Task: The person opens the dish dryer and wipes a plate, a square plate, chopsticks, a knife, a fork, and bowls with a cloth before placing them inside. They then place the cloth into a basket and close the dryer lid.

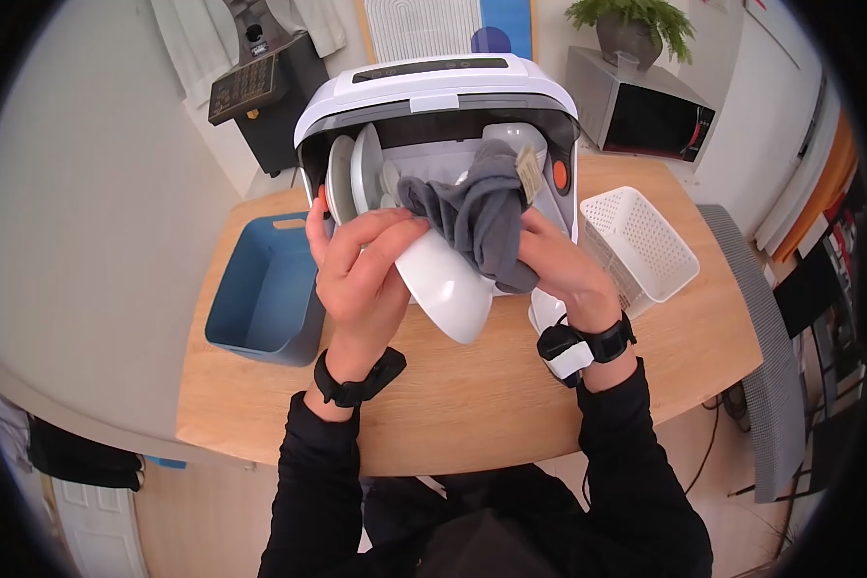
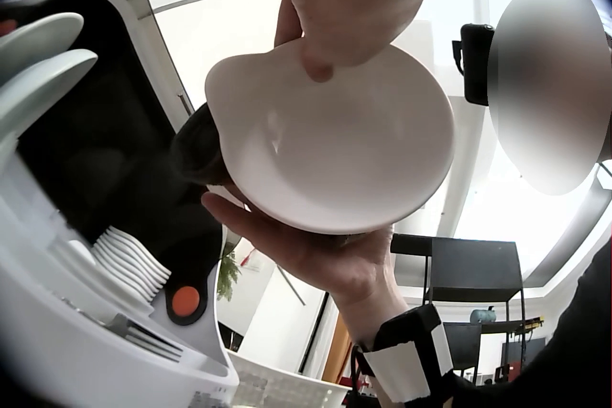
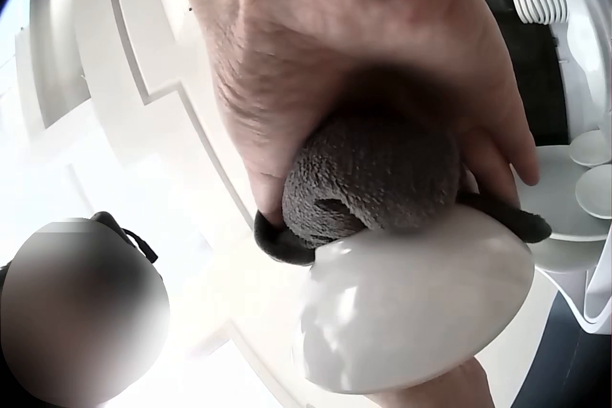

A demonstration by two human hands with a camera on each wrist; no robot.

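My left hand (image 1: pixel 361 275) grips a glossy white bowl (image 1: pixel 448 294) by its rim, and the bowl is tilted on its side in front of the open dish cabinet. In the left wrist view the thumb lies over the rim, and the inside of the bowl (image 2: pixel 335 154) shows a small pouring lip. My right hand (image 1: pixel 568 265) holds a bunched grey cloth (image 1: pixel 486 207) with a pale label. In the right wrist view the cloth (image 3: pixel 368 178) lies against the outside of the bowl, with the palm behind it.
White plates (image 1: pixel 367 164) stand upright inside the white dish cabinet (image 1: pixel 433 77), and another white bowl (image 1: pixel 515 135) sits at its right. A blue bin (image 1: pixel 265 289) is on the left of the wooden table (image 1: pixel 433 424), a white perforated basket (image 1: pixel 640 246) on the right. Behind it stands a microwave (image 1: pixel 650 116).
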